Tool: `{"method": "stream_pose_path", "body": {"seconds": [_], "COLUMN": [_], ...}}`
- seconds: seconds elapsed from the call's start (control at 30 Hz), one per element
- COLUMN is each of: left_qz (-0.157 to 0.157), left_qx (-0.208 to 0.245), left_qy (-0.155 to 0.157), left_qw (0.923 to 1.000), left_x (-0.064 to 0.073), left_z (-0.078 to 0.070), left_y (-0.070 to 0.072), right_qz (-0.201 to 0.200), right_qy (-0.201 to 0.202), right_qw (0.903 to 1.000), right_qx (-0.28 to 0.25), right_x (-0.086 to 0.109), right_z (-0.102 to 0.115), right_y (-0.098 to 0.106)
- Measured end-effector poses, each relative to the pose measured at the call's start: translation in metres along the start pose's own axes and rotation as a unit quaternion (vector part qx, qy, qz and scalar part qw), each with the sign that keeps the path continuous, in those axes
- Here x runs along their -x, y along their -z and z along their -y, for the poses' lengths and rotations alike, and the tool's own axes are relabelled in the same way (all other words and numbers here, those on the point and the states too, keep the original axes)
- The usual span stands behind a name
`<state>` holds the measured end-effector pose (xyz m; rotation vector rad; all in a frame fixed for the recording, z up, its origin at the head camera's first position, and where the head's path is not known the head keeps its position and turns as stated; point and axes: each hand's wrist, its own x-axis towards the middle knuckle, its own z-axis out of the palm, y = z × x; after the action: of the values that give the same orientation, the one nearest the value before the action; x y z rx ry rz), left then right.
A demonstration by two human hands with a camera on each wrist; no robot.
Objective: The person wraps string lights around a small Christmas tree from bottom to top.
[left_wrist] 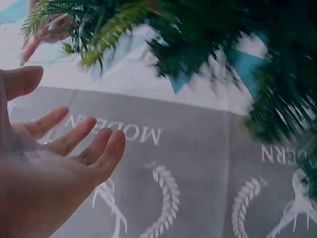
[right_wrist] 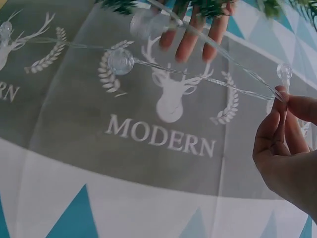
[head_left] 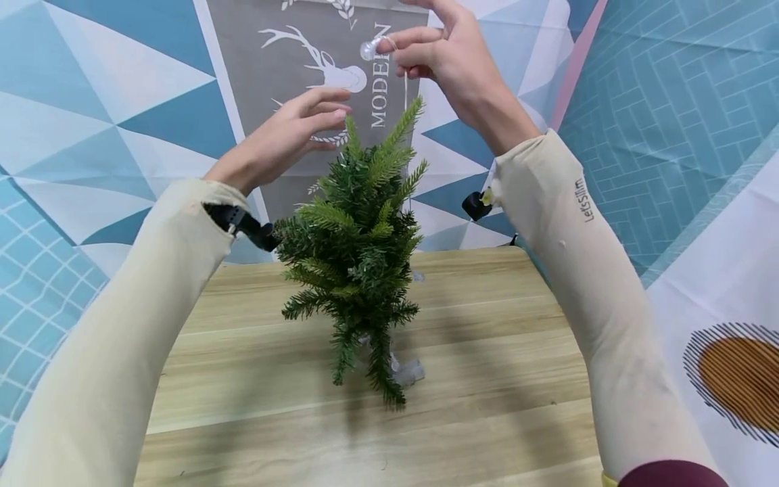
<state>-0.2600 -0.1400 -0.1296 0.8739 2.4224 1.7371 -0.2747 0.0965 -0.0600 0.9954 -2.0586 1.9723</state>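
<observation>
Cream sleeves [head_left: 578, 257] rose from lower left and right. On the wood-grained table [head_left: 487, 406], centre frame, the bristly tree [head_left: 365, 243] stood with long axis vertical, tip up, base hidden, a translucent cylinder [head_left: 410, 373] partly behind it. Upper centre, the left hand [head_left: 295, 132] was loosely spread, contact unclear; the right hand [head_left: 462, 67], cut off above, pinched a thin cord [head_left: 406, 91] with clear round bulbs [right_wrist: 121, 61]. Behind hung patterned cloth [head_left: 140, 67].
</observation>
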Motion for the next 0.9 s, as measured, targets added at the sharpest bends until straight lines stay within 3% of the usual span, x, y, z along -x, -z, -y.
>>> {"method": "stream_pose_path", "body": {"seconds": [0.13, 0.23, 0.33, 0.4, 0.47, 0.53, 0.57, 0.6, 0.67, 0.7, 0.8, 0.83, 0.9], "left_qz": [0.042, 0.030, -0.028, -0.081, -0.130, -0.165, -0.177, -0.186, -0.202, -0.212, -0.242, -0.249, -0.260], "left_qx": [0.011, 0.047, 0.125, 0.189, 0.225, 0.228, 0.221, 0.207, 0.174, 0.158, 0.130, 0.121, 0.100], "left_qy": [-0.007, -0.014, -0.020, -0.032, -0.046, -0.065, -0.076, -0.086, -0.115, -0.128, -0.159, -0.165, -0.165], "left_qw": [0.9990, 0.9983, 0.9915, 0.9781, 0.9646, 0.9574, 0.9561, 0.9566, 0.9569, 0.9559, 0.9483, 0.9466, 0.9463], "left_x": [-0.011, -0.013, -0.007, -0.001, 0.006, 0.012, 0.014, 0.017, 0.023, 0.025, 0.036, 0.040, 0.047], "left_z": [-0.005, -0.004, -0.003, -0.004, -0.009, -0.015, -0.018, -0.021, -0.028, -0.031, -0.039, -0.041, -0.043], "left_y": [-0.001, 0.000, 0.006, 0.013, 0.023, 0.031, 0.035, 0.038, 0.045, 0.048, 0.058, 0.061, 0.066], "right_qz": [0.013, 0.017, 0.010, 0.010, 0.022, 0.049, 0.066, 0.085, 0.115, 0.122, 0.134, 0.139, 0.149], "right_qy": [0.014, 0.022, 0.014, 0.014, 0.006, -0.001, 0.004, 0.010, 0.031, 0.041, 0.059, 0.049, 0.024], "right_qw": [0.9998, 0.9996, 0.9997, 0.9998, 0.9996, 0.9935, 0.9857, 0.9721, 0.9309, 0.9058, 0.8473, 0.8389, 0.8350], "right_qx": [-0.007, -0.007, -0.020, -0.013, 0.019, 0.103, 0.155, 0.218, 0.345, 0.404, 0.510, 0.524, 0.529], "right_x": [-0.005, -0.006, -0.006, -0.005, -0.004, -0.003, -0.002, -0.002, -0.001, -0.001, 0.001, 0.002, 0.007], "right_z": [0.006, 0.008, 0.010, 0.012, 0.012, 0.011, 0.009, 0.006, -0.001, -0.004, -0.018, -0.023, -0.032], "right_y": [-0.011, -0.016, -0.018, -0.016, -0.014, -0.011, -0.009, -0.008, -0.004, -0.003, 0.004, 0.007, 0.013]}}
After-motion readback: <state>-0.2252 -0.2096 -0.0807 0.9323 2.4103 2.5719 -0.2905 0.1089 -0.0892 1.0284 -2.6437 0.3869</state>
